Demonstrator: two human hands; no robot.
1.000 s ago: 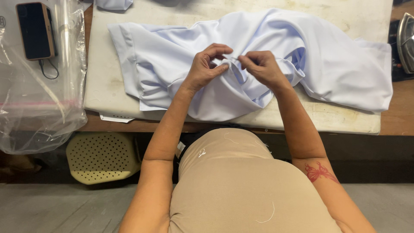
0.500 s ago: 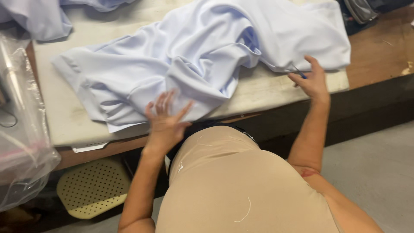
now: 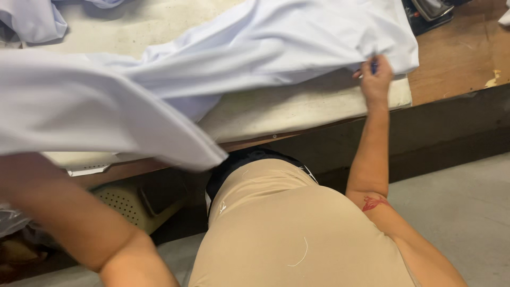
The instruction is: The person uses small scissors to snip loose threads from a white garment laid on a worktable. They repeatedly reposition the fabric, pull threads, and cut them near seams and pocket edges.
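The pale blue garment (image 3: 255,58) lies spread across the padded counter (image 3: 297,109), with one large fold of it lifted off toward you, hanging over the counter's near edge and covering most of the left side of the view. Your right hand (image 3: 376,82) is at the garment's far right corner, fingers pinched shut on the hem, and something small and dark blue shows between the fingers; I cannot tell what it is. Your left arm (image 3: 79,223) comes up under the raised fold, but the hand itself is hidden behind the cloth, so I cannot tell whether that grip is clenched or released.

Judging from how things lie, the garment is only partly dealt with: it is bunched and creased through the middle, one end is in the air, and nothing looks smoothed or folded yet. Most of the handling seems left to do.

Beyond the garment, another pale cloth (image 3: 32,18) sits at the counter's far left corner, and a dark iron (image 3: 430,10) rests just past its far right corner on bare wood. Below the counter's near edge, a yellowish perforated stool (image 3: 125,202) stands on the floor.
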